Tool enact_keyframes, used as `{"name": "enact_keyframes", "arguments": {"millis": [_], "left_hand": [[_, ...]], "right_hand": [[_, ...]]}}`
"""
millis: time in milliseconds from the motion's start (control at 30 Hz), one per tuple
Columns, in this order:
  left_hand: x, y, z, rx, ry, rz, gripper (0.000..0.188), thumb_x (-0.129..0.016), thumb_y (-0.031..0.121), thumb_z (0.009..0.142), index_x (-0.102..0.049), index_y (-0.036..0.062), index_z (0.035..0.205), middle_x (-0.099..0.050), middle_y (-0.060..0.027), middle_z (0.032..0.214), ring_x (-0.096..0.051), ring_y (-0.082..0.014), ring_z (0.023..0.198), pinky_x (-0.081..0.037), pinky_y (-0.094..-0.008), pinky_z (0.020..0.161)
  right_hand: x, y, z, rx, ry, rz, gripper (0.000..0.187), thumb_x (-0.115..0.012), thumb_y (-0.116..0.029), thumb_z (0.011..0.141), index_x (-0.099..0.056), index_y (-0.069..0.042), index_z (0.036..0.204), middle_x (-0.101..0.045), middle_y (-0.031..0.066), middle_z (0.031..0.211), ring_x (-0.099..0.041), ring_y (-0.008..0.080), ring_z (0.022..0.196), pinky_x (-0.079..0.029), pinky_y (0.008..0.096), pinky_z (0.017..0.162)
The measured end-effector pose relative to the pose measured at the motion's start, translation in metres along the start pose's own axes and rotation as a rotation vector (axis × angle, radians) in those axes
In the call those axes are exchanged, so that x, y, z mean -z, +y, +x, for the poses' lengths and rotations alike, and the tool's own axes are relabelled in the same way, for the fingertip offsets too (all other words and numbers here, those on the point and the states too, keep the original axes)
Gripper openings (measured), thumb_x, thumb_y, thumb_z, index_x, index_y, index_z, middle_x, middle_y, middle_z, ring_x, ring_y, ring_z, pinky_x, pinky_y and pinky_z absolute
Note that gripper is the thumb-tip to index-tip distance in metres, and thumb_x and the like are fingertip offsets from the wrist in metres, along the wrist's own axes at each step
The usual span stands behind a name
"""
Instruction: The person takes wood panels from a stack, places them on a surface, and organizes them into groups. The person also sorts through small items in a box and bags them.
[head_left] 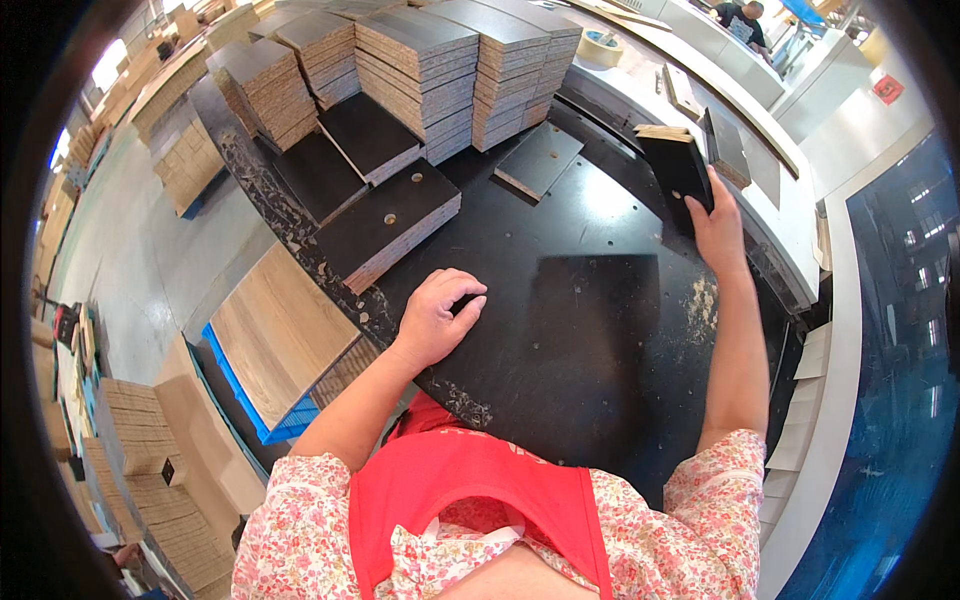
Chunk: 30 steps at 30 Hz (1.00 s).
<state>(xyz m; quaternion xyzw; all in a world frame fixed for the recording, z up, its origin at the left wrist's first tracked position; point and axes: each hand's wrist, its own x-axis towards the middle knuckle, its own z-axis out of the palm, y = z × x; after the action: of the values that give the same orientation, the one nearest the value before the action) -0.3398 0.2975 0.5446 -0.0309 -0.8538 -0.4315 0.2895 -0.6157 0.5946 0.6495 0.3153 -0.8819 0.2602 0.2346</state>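
Observation:
At the right edge of the black worktable, my right hand is closed on a black board with a hole near its lower end. The board is tilted up on edge beside the white machine ledge. My left hand hovers over the left part of the table, its fingers loosely curled toward the thumb, with nothing seen in it. Nearest to that hand lies a stack of black boards with round holes. A single dark board rests flat near the table's far side.
Tall stacks of chipboard-edged boards stand at the back. A tape roll and another dark board sit on the white ledge. Wood-grain panels are piled at the left. Another person is far right.

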Motion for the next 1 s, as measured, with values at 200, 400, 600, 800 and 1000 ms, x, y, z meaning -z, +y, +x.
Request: {"name": "enact_keyframes", "arguments": {"millis": [200, 400, 600, 800, 1000], "left_hand": [[0.004, 0.0, 0.0, 0.019, -0.003, -0.035, 0.011, -0.069, 0.003, 0.081, -0.066, 0.0008, 0.091, -0.067, -0.0124, 0.093, -0.064, -0.0272, 0.089, -0.051, -0.035, 0.08], [0.005, 0.001, -0.002, 0.051, 0.0, -0.064, 0.01, -0.069, 0.003, 0.081, -0.066, 0.0014, 0.09, -0.066, -0.0109, 0.091, -0.063, -0.0271, 0.087, -0.05, -0.0344, 0.078], [0.005, 0.001, -0.002, 0.056, 0.013, -0.071, 0.009, -0.069, 0.002, 0.081, -0.066, 0.0011, 0.089, -0.067, -0.0111, 0.091, -0.064, -0.0255, 0.086, -0.051, -0.034, 0.077], [0.004, 0.002, -0.001, 0.048, 0.003, -0.062, 0.01, -0.069, 0.002, 0.081, -0.066, 0.0009, 0.09, -0.067, -0.011, 0.091, -0.064, -0.0255, 0.087, -0.051, -0.0339, 0.078], [0.005, 0.001, -0.002, 0.042, 0.004, -0.038, 0.01, -0.069, 0.003, 0.081, -0.066, 0.0009, 0.09, -0.067, -0.0114, 0.092, -0.064, -0.026, 0.087, -0.051, -0.0344, 0.078]], "right_hand": [[0.009, -0.02, 0.01, 0.158, -0.584, -0.377, 0.056, -0.068, -0.011, 0.084, -0.048, -0.009, 0.137, -0.061, 0.015, 0.118, -0.056, 0.035, 0.111, -0.047, 0.0451, 0.094], [-0.015, -0.024, -0.008, 0.009, -0.618, -0.392, 0.071, -0.075, -0.015, 0.079, -0.041, -0.008, 0.142, -0.057, 0.015, 0.124, -0.057, 0.0351, 0.115, -0.047, 0.0439, 0.095], [-0.012, -0.001, -0.013, 0.029, -0.484, -0.188, 0.057, -0.075, -0.015, 0.08, -0.053, 0.0, 0.13, -0.061, 0.0186, 0.12, -0.056, 0.0364, 0.115, -0.046, 0.0405, 0.098], [-0.002, -0.007, -0.016, 0.138, -0.299, -0.123, 0.053, -0.072, -0.006, 0.08, -0.053, 0.001, 0.129, -0.06, 0.018, 0.118, -0.055, 0.0376, 0.113, -0.045, 0.0402, 0.096], [-0.004, -0.017, -0.013, 0.088, -0.525, -0.171, 0.052, -0.069, -0.003, 0.082, -0.051, 0.0, 0.131, -0.057, 0.0174, 0.123, -0.053, 0.0379, 0.116, -0.044, 0.0407, 0.097]]}}
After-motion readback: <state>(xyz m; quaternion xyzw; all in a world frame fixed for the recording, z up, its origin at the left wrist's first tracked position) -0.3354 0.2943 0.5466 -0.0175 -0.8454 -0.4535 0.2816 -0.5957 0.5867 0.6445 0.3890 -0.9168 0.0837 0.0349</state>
